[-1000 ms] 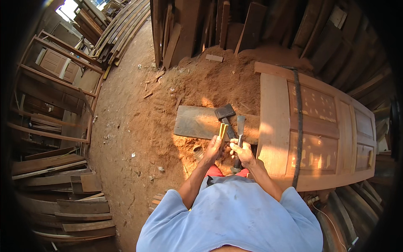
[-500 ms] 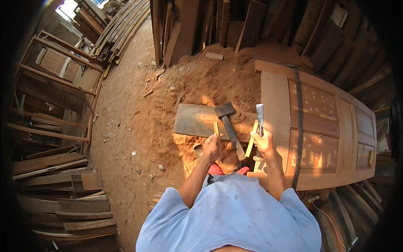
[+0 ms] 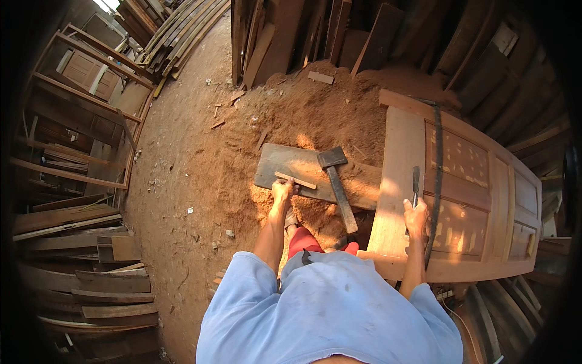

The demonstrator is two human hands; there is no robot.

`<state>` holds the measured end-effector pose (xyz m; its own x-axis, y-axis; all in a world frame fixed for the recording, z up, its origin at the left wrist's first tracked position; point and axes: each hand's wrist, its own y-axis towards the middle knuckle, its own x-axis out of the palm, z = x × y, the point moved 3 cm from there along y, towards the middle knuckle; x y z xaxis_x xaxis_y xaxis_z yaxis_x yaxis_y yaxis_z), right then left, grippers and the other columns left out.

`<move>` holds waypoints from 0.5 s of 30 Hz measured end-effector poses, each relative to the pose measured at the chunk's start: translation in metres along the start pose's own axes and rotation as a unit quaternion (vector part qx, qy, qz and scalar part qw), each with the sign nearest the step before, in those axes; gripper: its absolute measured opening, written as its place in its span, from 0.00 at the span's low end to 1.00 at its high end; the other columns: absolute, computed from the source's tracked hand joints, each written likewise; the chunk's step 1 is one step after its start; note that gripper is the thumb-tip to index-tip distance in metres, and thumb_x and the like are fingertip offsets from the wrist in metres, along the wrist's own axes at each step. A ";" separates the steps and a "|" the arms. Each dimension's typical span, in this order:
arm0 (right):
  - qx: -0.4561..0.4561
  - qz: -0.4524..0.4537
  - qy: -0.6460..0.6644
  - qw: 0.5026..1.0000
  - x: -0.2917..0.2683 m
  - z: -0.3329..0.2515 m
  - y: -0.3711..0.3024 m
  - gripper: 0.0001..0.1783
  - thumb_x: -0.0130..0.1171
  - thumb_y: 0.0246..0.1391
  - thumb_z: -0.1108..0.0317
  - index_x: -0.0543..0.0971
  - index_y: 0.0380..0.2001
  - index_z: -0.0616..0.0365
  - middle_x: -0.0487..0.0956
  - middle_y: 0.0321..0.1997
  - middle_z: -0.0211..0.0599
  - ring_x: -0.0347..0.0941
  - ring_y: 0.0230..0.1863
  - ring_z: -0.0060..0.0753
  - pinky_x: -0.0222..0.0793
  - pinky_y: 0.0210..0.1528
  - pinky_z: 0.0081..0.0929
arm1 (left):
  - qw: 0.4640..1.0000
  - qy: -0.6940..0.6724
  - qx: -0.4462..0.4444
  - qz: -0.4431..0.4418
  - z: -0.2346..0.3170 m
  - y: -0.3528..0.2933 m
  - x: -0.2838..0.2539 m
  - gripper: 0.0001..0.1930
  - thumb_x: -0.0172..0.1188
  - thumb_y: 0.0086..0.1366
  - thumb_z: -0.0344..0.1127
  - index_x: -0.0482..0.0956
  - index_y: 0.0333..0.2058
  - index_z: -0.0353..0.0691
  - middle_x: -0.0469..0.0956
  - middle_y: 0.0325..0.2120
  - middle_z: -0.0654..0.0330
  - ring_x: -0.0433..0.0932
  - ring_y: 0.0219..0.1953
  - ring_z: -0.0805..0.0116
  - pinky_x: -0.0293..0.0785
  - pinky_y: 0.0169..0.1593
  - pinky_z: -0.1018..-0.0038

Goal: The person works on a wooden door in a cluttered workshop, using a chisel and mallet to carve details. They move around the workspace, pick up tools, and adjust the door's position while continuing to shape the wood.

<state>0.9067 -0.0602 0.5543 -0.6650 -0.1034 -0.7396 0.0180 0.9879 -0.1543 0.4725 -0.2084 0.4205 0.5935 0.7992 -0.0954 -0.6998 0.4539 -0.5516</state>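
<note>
One panelled door [image 3: 461,194], seemingly assembled, beside plank [image 3: 282,159] with mallet [image 3: 336,183] across it, with chisel [image 3: 416,179] fisted in right hand [image 3: 416,217] over the door and wooden strip [image 3: 299,181], still loose, pinched in left hand [image 3: 284,189] above the plank.

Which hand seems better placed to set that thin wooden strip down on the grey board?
Left, I'd judge: the left hand holds the strip close to the board, while the right hand is away over the panelled door, holding a chisel.
</note>
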 end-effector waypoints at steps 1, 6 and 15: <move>-0.008 -0.001 0.050 0.999 0.000 -0.010 -0.002 0.12 0.64 0.54 0.66 0.76 0.28 0.66 0.77 0.21 0.43 0.77 0.25 0.39 0.71 0.30 0.38 | 0.997 0.072 0.010 0.010 0.014 -0.009 -0.001 0.12 0.64 0.65 0.32 0.74 0.38 0.28 0.81 0.25 0.53 0.81 0.22 0.68 0.78 0.25 0.76; 0.019 -0.170 0.290 0.942 0.038 -0.062 -0.011 0.15 0.54 0.64 0.59 0.73 0.40 0.62 0.74 0.27 0.28 0.69 0.21 0.18 0.65 0.21 0.21 | 0.944 0.297 0.113 0.088 0.003 0.006 -0.036 0.23 0.68 0.61 0.44 0.72 0.39 0.28 0.80 0.23 0.47 0.81 0.22 0.55 0.76 0.25 0.65; -0.040 -0.481 0.466 0.742 0.150 -0.117 -0.052 0.15 0.56 0.62 0.60 0.77 0.42 0.62 0.80 0.41 0.44 0.76 0.36 0.27 0.74 0.36 0.24 | 0.662 0.364 0.593 -0.279 0.103 -0.195 0.057 0.48 0.75 0.44 0.42 0.63 0.65 0.50 0.51 0.68 0.39 0.54 0.68 0.37 0.54 0.68 0.48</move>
<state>0.7188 -0.1138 0.5276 -0.5698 -0.6759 0.4674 -0.8186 0.5168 -0.2507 0.6016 -0.2107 0.6076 0.6232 0.1707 -0.7632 0.1457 0.9335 0.3277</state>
